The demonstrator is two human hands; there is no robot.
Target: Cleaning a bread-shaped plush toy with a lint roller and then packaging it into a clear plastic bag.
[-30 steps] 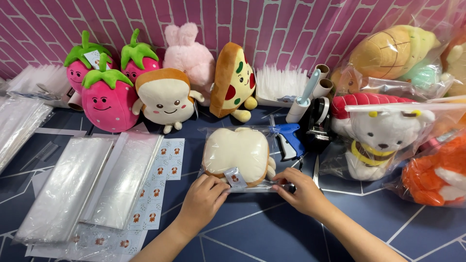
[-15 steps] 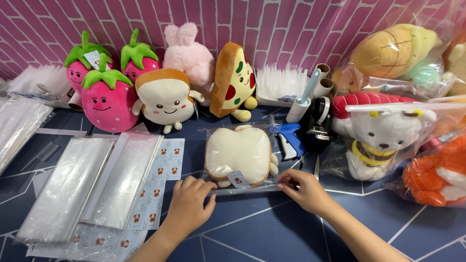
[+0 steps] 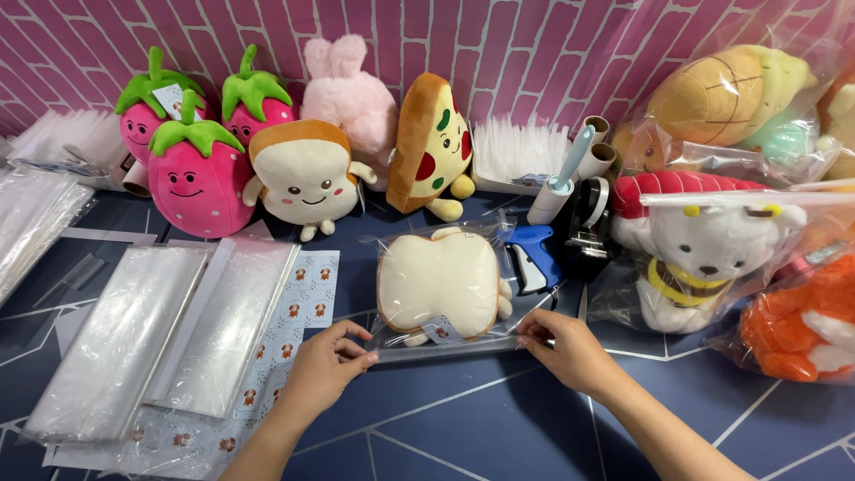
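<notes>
A cream toast-shaped plush (image 3: 438, 283) lies face down inside a clear plastic bag (image 3: 445, 343) on the dark blue table. My left hand (image 3: 329, 365) pinches the bag's near left corner. My right hand (image 3: 561, 347) pinches its near right corner. The bag's open edge is stretched flat between both hands. A small paper tag (image 3: 443, 331) shows at the plush's near side.
Stacks of clear bags (image 3: 169, 330) and sticker sheets (image 3: 298, 307) lie at left. Strawberry plushes (image 3: 191, 174), a toast plush (image 3: 303, 178), a pizza plush (image 3: 434, 147) and a pink rabbit (image 3: 343, 89) line the back wall. A blue tagging gun (image 3: 534, 256), tape dispenser (image 3: 588, 218) and bagged plushes (image 3: 712, 240) stand at right.
Both hands have moved apart from the plush's tag to the bag's near corners, and the bag's edge now lies pulled flat between them.
</notes>
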